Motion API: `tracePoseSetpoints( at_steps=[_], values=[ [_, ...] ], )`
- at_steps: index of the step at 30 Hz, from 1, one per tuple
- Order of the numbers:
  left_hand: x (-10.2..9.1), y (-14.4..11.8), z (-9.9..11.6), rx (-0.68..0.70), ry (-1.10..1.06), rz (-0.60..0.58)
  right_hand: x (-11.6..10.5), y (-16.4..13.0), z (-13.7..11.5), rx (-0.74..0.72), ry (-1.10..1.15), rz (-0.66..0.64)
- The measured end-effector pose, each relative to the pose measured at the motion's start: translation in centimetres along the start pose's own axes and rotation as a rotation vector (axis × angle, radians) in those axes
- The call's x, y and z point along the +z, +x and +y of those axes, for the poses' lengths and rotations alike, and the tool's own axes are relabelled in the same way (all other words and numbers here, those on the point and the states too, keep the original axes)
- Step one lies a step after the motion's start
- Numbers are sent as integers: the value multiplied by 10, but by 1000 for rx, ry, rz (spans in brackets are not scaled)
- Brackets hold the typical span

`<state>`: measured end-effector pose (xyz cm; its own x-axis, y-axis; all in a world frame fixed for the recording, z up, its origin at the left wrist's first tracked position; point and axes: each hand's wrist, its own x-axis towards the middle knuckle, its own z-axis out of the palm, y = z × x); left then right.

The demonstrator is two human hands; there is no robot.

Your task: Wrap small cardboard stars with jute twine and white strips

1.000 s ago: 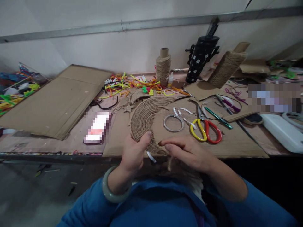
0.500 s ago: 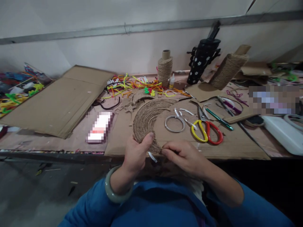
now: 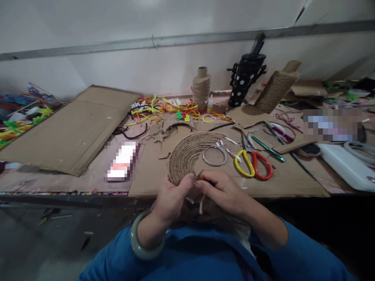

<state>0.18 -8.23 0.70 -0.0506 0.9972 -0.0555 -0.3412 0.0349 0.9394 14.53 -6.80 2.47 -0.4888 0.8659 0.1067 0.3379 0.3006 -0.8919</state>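
My left hand [image 3: 171, 197] grips the near end of the twine-wrapped cardboard arc [image 3: 187, 156], thumb pressed on its coiled face, at the near edge of the worktop [image 3: 96, 175]. My right hand [image 3: 224, 191] meets it there, fingers [image 3: 205, 182] pinched on a loose strand of jute twine [image 3: 201, 205] that hangs below the edge. Just beyond the arc lie a tape ring [image 3: 215, 155] and red-and-yellow scissors [image 3: 253, 164]. Two twine spools [image 3: 201, 88] stand toward the far edge, by a heap of pipe cleaners [image 3: 164, 107]. A flat cardboard sheet [image 3: 70, 128] covers the left part.
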Motion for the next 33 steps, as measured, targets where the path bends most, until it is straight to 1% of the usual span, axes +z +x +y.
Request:
tracePoseSetpoints(
  at_steps=[3, 5, 7, 9, 14, 18, 20, 23, 27, 29, 31, 33],
  values=[
    [1, 0, 0, 9, 23, -34, 0, 1, 0, 39, 43, 62],
    [1, -1, 0, -3, 9, -32, 0, 2, 0, 31, 30, 101],
    [1, -1, 0, -26, -1, -25, 1, 3, 1, 16, 32, 109],
    [1, -2, 0, -43, 0, -23, 0, 6, 1, 5, 91, 135],
    [0, -2, -5, -41, 70, -95, -4, 15, -1, 18, 304, 285],
    [2, -2, -10, -39, 77, -106, -4, 19, -3, 65, 280, 354],
    [2, -2, -11, -24, 65, -129, -3, 19, -2, 78, 277, 373],
    [1, -2, -11, -27, 42, -145, -3, 18, 4, 98, 339, 379],
    [0, -3, -13, -66, 57, -132, -4, 18, 14, 139, 405, 445],
    [0, -3, -13, -74, 66, -114, -4, 19, 18, 152, 410, 457],
    [0, -4, -13, -84, 61, -99, -4, 19, 22, 145, 435, 455],
    [1, -4, -12, -104, 43, -83, -4, 19, 25, 139, 473, 480]
  ],
)
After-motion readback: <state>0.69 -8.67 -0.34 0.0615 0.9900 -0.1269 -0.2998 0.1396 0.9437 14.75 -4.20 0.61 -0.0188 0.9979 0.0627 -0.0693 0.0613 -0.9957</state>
